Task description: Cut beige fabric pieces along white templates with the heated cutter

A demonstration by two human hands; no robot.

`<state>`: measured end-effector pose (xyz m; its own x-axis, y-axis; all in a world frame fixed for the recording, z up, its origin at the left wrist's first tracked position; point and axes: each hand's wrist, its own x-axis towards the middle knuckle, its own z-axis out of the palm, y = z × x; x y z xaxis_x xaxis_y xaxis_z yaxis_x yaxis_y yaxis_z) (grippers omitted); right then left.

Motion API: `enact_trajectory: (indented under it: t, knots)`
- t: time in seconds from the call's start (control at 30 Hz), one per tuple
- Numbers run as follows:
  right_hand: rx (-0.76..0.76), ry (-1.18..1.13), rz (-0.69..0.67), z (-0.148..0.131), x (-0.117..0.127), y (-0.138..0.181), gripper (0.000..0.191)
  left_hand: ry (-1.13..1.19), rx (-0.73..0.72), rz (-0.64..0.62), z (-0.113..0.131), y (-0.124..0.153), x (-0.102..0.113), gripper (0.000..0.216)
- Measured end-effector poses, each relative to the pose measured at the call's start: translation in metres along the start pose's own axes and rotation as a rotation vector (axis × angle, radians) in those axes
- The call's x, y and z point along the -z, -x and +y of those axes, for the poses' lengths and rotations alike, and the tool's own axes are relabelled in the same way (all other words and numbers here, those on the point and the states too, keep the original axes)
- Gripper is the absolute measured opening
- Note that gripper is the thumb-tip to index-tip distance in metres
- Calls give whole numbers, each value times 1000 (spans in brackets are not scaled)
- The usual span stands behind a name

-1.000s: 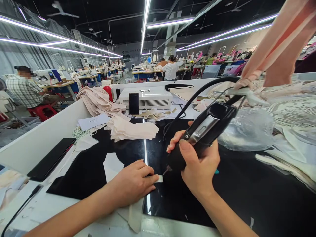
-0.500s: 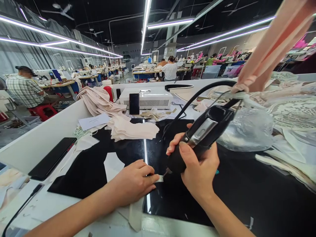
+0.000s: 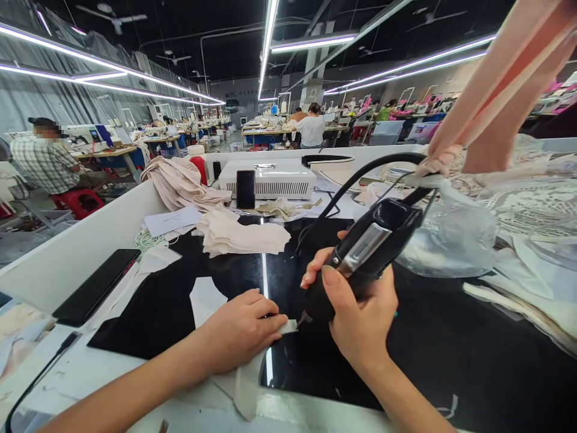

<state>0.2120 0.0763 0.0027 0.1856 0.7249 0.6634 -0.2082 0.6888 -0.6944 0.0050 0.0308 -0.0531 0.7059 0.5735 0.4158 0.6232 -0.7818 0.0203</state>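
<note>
The right hand [image 3: 360,313] grips the black tool [image 3: 367,246]; the left hand [image 3: 241,328] pins the fabric strip [image 3: 290,326] on the black board [image 3: 451,337]. The tool tip [image 3: 305,317], apparently just beside the strip, may catch the left fingertips [image 3: 282,319] if either hand slips

This is a garment-sewing workshop in a large factory hall. Sewing machines [image 3: 80,143] stand on worktables [image 3: 121,151] that run back in rows, with people at work among them, one in a checked shirt [image 3: 42,159] seated on a red stool [image 3: 81,203]. Tube lights [image 3: 315,43] and ceiling fans [image 3: 117,19] hang overhead; nearby lie stacked cream fabric pieces [image 3: 243,236] and pale lace [image 3: 527,207].
</note>
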Motion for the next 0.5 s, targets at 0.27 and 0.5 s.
enact_trajectory:
  t: [0.27, 0.5]
  knots:
    - [-17, -32, 0, -5, 3, 1, 41, -20, -61, 47, 2, 12, 6, 21]
    - [-6, -35, -12, -10, 5, -2, 43, -66, 10, 5, 10, 20, 9, 18]
